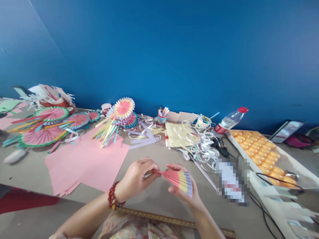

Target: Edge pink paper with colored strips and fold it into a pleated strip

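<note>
Pleated paper fan (180,179) is sitting between both hands, just above the near edge of the tabletop (156,154). Left hand (138,177), wearing a beaded bracelet (113,196), is pinching the gathered narrow end with thumb and fingertips closed tight. Right hand (185,196) is lying open underneath, cradling the spread, striped end on its fingers. The fan's long axis is running left to right, tip toward the left hand and flare toward the right (both hands are touching it, so neither is nearer). Beyond the hands, pink paper sheets (84,162) are lying flat to the left, and white paper strips (201,146) are curling in a heap to the right. Farther back, finished rosettes (123,108) with streamers are crowding the tabletop, a water bottle (230,121) is lying off to the right, and a blue wall (174,49) is rising behind.
</note>
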`<state>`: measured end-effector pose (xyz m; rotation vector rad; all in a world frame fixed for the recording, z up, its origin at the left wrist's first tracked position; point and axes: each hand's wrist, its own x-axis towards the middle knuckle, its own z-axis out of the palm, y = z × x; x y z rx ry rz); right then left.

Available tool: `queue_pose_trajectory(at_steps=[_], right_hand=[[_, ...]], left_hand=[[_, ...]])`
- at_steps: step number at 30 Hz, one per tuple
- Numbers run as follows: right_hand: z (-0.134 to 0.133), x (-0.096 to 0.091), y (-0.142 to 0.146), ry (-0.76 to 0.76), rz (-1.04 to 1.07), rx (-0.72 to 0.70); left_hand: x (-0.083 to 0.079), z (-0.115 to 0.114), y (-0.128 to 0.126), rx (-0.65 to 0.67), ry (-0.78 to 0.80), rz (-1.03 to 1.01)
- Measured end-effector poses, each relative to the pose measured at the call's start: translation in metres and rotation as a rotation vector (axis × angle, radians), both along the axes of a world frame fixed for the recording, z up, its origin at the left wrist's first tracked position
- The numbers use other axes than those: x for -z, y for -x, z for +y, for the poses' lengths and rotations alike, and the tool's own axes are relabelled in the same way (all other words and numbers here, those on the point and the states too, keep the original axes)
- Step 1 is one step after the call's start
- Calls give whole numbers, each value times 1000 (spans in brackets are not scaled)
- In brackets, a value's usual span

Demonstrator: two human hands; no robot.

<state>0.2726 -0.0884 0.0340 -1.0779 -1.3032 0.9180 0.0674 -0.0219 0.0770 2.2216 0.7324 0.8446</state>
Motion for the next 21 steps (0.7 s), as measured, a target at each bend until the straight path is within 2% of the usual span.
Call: queue_pose_trajectory(at_steps=[4,11,17,21], right_hand=[[6,0,15,63,46,-20],[9,-1,13,-10,136,18],[9,7,14,-38,157,71],[9,6,13,-55,146,78]], left_hand=[[1,-4,-6,-20,-11,-17],[-5,-6,-3,-33,45,-51],[2,-8,-6,-64,-45,-116],[1,-6,-5,-67,55,-118]])
